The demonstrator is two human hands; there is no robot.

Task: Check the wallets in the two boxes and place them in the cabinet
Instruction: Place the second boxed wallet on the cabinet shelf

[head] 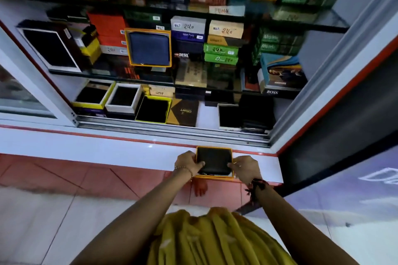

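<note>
While the cabinet (254,135) is standing open, both hands are gripping an orange-rimmed box (214,177) lying on the white ledge (107,150) in front of it. The left hand (188,162) is pinching its left side, the right hand (246,169) its right, thumbs lying on the black wallet (214,160) inside. Another orange-rimmed box (148,48), holding a blue wallet, is leaning upright on the middle shelf.

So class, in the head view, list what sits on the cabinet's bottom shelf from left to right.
Open yellow-rimmed box → open white box → open green-rimmed box → closed brown box → open white-rimmed box → stack of dark wallets.
</note>
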